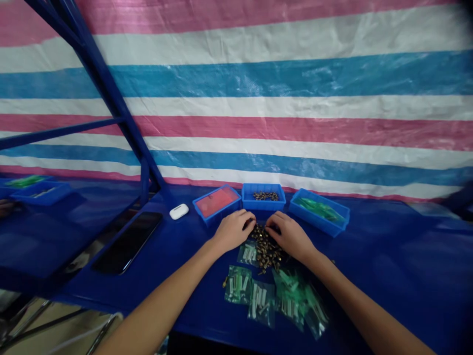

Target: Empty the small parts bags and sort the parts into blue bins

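A loose pile of small brass-coloured metal pieces, like short screws point(268, 254), lies on the blue table between my hands. My left hand point(233, 230) is at the pile's upper left edge, its fingers curled together. On the opposite side my right hand point(291, 236) bends over the pile with thumb and fingers pinched. Whatever either hand grips is too small or hidden to make out. Below the pile are several clear bags with white plugs and screws inside, among them a green-tinted bag point(238, 284) and a plainer bag point(261, 301).
Behind my hands stand three blue bins: one with a flat red content point(217, 203), one with brass-coloured pieces point(264, 203), one with green bags point(320, 211). To the left lie a white case point(179, 211) and a black phone point(128, 242), near a blue metal frame point(111, 93).
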Tool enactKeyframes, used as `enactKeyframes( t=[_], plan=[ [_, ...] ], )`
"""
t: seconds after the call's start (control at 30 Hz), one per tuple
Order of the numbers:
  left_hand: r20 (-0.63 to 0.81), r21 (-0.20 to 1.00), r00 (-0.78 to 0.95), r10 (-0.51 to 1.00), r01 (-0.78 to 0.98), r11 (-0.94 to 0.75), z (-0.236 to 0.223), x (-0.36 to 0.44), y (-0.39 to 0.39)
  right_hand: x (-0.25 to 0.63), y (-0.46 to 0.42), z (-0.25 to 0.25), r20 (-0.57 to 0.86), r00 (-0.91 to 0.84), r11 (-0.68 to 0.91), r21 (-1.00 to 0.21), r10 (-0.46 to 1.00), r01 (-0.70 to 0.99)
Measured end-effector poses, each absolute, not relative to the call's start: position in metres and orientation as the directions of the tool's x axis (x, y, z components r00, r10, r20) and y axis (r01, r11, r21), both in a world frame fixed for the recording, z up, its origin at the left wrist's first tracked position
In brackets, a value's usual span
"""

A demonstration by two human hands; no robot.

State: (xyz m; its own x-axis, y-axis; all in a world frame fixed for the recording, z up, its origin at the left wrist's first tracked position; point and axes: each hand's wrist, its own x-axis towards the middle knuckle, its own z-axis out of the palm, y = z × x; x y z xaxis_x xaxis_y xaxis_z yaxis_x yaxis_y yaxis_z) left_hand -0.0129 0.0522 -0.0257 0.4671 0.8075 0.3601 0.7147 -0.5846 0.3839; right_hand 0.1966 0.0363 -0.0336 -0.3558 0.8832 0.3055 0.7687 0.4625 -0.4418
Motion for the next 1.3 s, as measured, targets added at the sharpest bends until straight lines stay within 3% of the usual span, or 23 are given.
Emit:
enactKeyframes(
  t=[0.27, 0.47, 0.6, 0.7, 0.8, 1.0, 1.3],
  plan=[
    [0.435, 0.535, 0.439, 0.786, 0.576, -0.618, -0.020, -0.008, 0.051, 0.204, 0.032, -0.021, 0.451, -0.346, 0.557, -0.521, 0.823, 0.646],
    [0.255, 0.846, 0.437, 0.862, 0.331, -0.418, -0.018, -0.002, 0.048, 0.200, 0.022, -0.005, 0.418, -0.484, 0.637, -0.571, 0.769, 0.518],
    [0.177, 0.941, 0.440, 0.880, 0.186, -0.282, -0.025, -0.001, 0.050, 0.199, 0.022, -0.006, 0.404, -0.443, 0.597, -0.605, 0.800, 0.527],
    [0.189, 0.942, 0.446, 0.875, 0.169, -0.290, -0.024, -0.002, 0.051, 0.200, 0.023, -0.009, 0.417, -0.349, 0.542, -0.589, 0.839, 0.599],
    [0.282, 0.891, 0.436, 0.855, 0.212, -0.402, -0.017, -0.002, 0.049, 0.200, 0.023, -0.009, 0.425, -0.288, 0.504, -0.591, 0.858, 0.630],
    [0.438, 0.802, 0.402, 0.804, 0.230, -0.552, -0.011, 0.000, 0.044, 0.193, 0.019, -0.007, 0.265, -0.417, 0.452, -0.768, 0.870, 0.454],
    [0.440, 0.760, 0.497, 0.748, 0.237, -0.605, -0.016, -0.004, 0.047, 0.201, 0.018, -0.005, -0.001, -0.508, 0.191, -0.926, 0.861, 0.326]
  ],
)
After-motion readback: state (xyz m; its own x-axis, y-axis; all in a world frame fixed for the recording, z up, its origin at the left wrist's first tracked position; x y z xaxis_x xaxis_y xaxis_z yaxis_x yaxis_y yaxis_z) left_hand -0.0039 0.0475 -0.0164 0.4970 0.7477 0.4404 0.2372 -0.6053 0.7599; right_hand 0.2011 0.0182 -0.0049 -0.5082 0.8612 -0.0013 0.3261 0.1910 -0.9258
